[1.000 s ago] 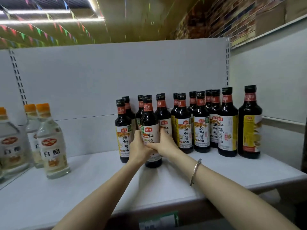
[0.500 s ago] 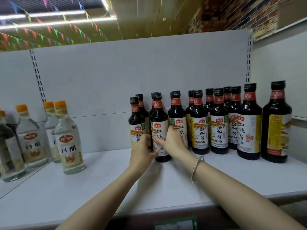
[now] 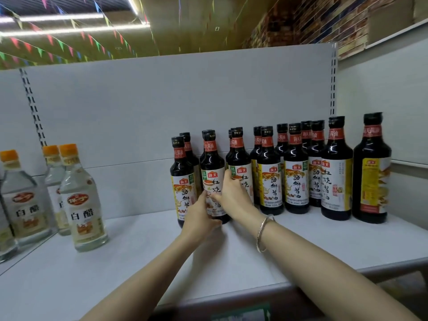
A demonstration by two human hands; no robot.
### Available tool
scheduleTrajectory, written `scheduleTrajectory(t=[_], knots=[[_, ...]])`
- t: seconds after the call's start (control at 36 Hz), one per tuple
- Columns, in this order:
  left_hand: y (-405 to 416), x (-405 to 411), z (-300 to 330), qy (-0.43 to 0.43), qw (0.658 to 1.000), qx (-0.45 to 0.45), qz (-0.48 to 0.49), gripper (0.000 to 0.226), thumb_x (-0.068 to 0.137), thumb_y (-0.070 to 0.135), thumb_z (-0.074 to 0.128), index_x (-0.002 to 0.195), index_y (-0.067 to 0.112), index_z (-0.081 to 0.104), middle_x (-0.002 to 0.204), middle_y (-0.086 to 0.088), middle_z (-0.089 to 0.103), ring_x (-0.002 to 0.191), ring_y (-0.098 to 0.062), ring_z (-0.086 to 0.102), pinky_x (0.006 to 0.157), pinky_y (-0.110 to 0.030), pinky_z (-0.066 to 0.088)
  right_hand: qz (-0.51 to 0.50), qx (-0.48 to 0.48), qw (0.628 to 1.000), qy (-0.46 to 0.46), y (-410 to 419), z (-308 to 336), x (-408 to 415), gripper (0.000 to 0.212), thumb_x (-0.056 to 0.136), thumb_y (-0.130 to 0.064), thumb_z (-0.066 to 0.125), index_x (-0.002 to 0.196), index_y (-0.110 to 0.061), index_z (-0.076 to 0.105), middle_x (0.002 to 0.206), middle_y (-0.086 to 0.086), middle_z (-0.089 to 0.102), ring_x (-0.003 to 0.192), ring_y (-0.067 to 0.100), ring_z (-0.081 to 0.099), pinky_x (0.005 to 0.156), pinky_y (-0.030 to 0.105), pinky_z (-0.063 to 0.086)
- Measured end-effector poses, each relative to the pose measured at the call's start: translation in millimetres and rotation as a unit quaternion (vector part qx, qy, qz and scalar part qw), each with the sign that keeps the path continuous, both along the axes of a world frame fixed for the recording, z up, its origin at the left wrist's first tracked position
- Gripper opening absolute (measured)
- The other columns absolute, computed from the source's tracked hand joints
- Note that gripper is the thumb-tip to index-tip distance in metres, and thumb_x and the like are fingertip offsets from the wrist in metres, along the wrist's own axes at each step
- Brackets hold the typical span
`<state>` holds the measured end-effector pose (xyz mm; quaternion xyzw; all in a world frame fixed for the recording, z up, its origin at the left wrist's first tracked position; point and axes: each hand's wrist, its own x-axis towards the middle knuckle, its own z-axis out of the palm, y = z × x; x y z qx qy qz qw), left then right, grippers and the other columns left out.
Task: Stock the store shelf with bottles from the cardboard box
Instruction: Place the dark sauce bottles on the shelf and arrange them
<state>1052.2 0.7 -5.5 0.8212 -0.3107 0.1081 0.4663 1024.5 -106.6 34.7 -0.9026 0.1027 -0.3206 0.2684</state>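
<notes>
A dark soy sauce bottle [image 3: 212, 167] with a red neck band stands on the white shelf [image 3: 150, 262], in the front row. My left hand [image 3: 199, 214] and my right hand [image 3: 234, 195] both grip its lower body from either side. Another dark bottle [image 3: 181, 172] stands just left of it, touching my left hand. Several more dark bottles [image 3: 296, 172] line up to the right in rows, as far as a tall one [image 3: 372, 167] by the side wall. The cardboard box is out of view.
Clear white-vinegar bottles with orange caps [image 3: 81, 205] stand at the left of the shelf, another [image 3: 20, 200] further left. A white back panel [image 3: 162, 100] closes the shelf behind. The shelf's front edge [image 3: 231, 297] runs below my forearms.
The view has shifted, so the bottles sit further right in frame. Both hands stay on the same bottle, which has been set closer into the row beside its left neighbour.
</notes>
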Motion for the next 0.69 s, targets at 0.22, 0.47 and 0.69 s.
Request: scheduleTrajectory(t=[0.22, 0.47, 0.69], knots=[[-7, -3, 6, 0.001, 1.000, 0.007, 0.001, 0.079, 0.066, 0.008, 0.081, 0.134, 0.018, 0.044, 0.121, 0.000, 0.062, 0.109, -0.017, 0.060, 0.094, -0.035, 0.051, -0.019, -0.029, 0.999, -0.013, 2, -4, 3, 0.077, 0.089, -0.028, 0.063, 0.144, -0.008, 0.014, 0.119, 0.019, 0.060, 0.102, 0.031, 0.063, 0.082, 0.042, 0.056], [-23, -19, 25, -0.112, 0.987, -0.103, 0.057, 0.056, 0.073, 0.004, 0.072, 0.122, 0.021, 0.051, 0.115, 0.003, 0.056, 0.098, -0.019, 0.060, 0.084, -0.036, 0.054, 0.033, -0.023, 0.997, -0.062, -15, 4, -25, 0.053, 0.090, -0.017, 0.060, 0.133, -0.016, 0.031, 0.105, 0.011, 0.064, 0.091, 0.026, 0.065, 0.073, 0.037, 0.057], [-89, -72, 36, -0.110, 0.987, -0.100, -0.060, 0.033, 0.077, 0.004, 0.069, 0.106, 0.017, 0.060, 0.104, 0.002, 0.062, 0.089, -0.012, 0.061, 0.075, -0.021, 0.052, -0.037, -0.045, 0.979, -0.194, -84, 19, -76, 0.008, 0.089, -0.007, 0.054, 0.092, -0.014, 0.054, 0.078, -0.002, 0.059, 0.071, 0.015, 0.059, 0.061, 0.032, 0.053]])
